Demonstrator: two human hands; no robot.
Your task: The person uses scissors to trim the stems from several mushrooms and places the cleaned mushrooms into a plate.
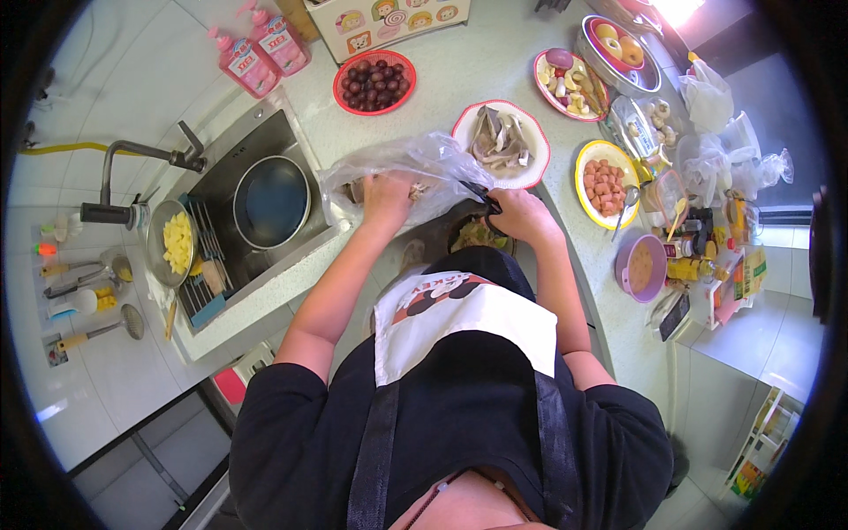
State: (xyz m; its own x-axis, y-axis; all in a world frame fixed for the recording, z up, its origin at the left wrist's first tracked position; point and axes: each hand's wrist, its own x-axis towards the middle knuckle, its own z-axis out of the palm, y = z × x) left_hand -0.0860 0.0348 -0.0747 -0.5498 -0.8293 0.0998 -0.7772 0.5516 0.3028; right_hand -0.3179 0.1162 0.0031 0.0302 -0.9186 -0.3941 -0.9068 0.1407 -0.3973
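My left hand (389, 195) is at the mouth of a clear plastic bag (430, 156), its fingers partly covered by the film. Greyish-brown pieces that look like mushrooms (356, 191) show inside the bag beside it. My right hand (525, 213) grips black-handled scissors (493, 211), whose blades point up and left against the bag's right end. Just beyond, a white plate with a red scalloped rim (538, 173) holds grey, mushroom-like strips (498, 139). Below the counter edge, between my arms, stands a bin with scraps (482, 237).
The sink (265, 136) at left holds a dark pan (272, 202) and a rack beside a pan of yellow cubes (177, 240). A red basket of dark round fruit (375, 83) stands behind the bag. Pink meat cubes (604, 187) and a purple bowl (641, 268) sit at right.
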